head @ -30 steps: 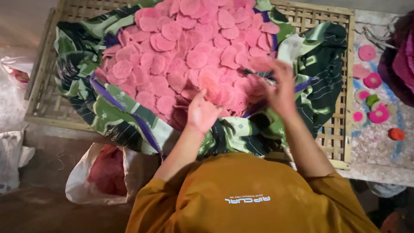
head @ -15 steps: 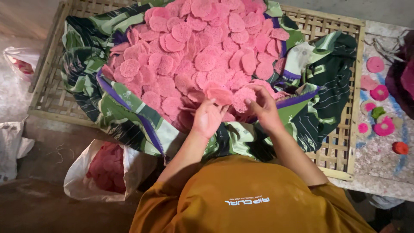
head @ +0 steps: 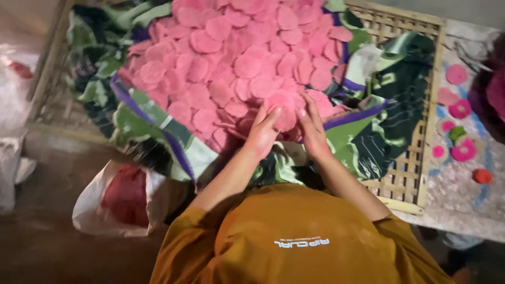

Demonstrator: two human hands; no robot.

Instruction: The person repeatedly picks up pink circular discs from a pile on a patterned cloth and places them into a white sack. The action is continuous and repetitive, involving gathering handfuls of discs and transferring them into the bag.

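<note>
A heap of thin pink round discs [head: 236, 68] lies on a green patterned cloth [head: 392, 92]. At the near edge of the heap my left hand [head: 261, 135] and my right hand [head: 314, 131] are pressed together. Between them they clasp a small bunch of pink discs [head: 284, 105], fingers curled around it from both sides. The underside of the bunch is hidden by my fingers. My orange sleeves and shirt [head: 294, 236] fill the bottom of the view.
The cloth rests on a woven bamboo tray [head: 407, 176]. A white plastic bag with red contents [head: 123, 197] sits at the lower left. Small pink rings [head: 463, 152] and a red-orange piece [head: 481, 176] lie on the rough surface at right.
My right hand has come in from the right to meet my left hand. Both have closed on a bunch of discs at the heap's near edge.
</note>
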